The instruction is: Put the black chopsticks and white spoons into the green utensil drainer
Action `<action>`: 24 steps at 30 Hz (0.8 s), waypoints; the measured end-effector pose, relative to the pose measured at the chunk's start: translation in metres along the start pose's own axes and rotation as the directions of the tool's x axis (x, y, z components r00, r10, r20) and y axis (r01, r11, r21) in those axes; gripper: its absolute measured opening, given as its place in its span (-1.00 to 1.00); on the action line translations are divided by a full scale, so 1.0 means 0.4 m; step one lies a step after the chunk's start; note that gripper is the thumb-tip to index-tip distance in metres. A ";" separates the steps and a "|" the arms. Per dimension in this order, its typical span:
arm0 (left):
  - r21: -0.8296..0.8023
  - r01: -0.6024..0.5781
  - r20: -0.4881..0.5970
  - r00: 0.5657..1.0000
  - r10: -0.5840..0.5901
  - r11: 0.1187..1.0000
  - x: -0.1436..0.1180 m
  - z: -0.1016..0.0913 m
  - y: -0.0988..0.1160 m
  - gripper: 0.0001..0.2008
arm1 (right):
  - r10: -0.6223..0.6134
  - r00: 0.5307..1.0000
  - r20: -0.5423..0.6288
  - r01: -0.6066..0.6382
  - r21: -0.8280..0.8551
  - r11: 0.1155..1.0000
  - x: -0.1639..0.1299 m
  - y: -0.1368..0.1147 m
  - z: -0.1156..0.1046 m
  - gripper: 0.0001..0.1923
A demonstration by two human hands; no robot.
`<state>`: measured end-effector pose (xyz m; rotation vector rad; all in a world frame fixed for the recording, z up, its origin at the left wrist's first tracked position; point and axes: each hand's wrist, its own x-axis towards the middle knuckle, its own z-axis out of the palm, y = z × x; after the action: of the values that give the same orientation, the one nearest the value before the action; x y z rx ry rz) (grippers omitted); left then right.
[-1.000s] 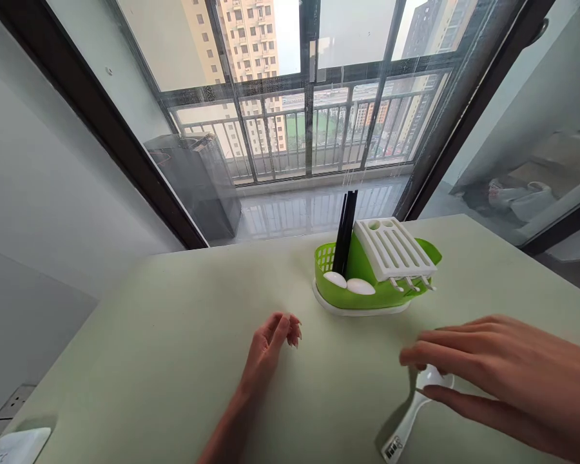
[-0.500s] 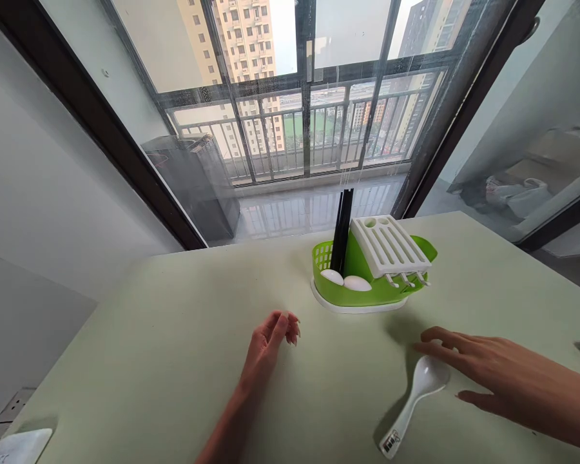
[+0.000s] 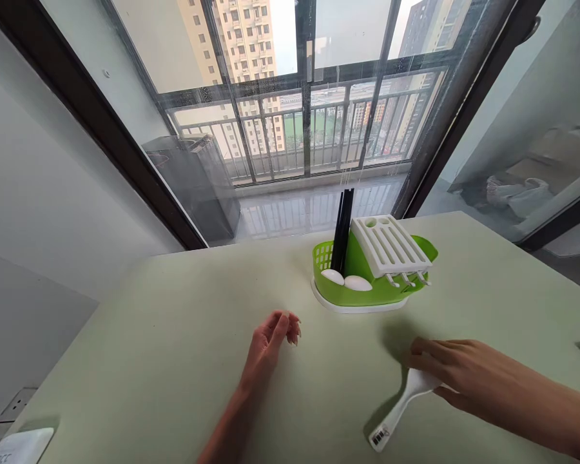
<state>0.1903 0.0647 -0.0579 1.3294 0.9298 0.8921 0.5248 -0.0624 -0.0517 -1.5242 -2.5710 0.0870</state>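
Right hand (image 3: 457, 374) now down, fingers pinching white spoon (image 3: 400, 407); green caddy (image 3: 367, 293) (two spoons, black chopsticks).

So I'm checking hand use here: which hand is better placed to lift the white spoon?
Right. The right hand already lies over the white spoon, fingers on its bowl. The left hand rests empty on the table, well apart from it.

Three white spoons (image 3: 400, 408), one green holder (image 3: 372, 291), two chopsticks (image 3: 342, 231).

white spoon (image 3: 400, 410), flat, bowl under fingers
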 end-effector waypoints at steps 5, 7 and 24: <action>0.002 -0.006 -0.003 1.000 0.006 1.000 0.001 0.000 -0.001 -0.53 | -0.043 0.997 0.061 0.039 0.054 0.998 0.029 -0.021 -0.029 -0.63; 0.011 -0.006 0.005 1.000 0.006 1.000 0.001 -0.001 0.002 -0.53 | -0.060 0.996 0.068 0.055 0.070 0.996 0.038 -0.026 -0.039 -0.66; 0.444 -0.370 0.427 0.888 0.171 0.816 -0.033 0.042 -0.032 -0.89 | -0.137 0.980 -0.144 0.122 -0.108 0.987 0.150 -0.070 -0.125 -0.74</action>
<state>0.2009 0.0456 -0.0698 2.0632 0.7042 0.5807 0.4802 -0.0246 0.0072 -1.3327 -2.5788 -0.1667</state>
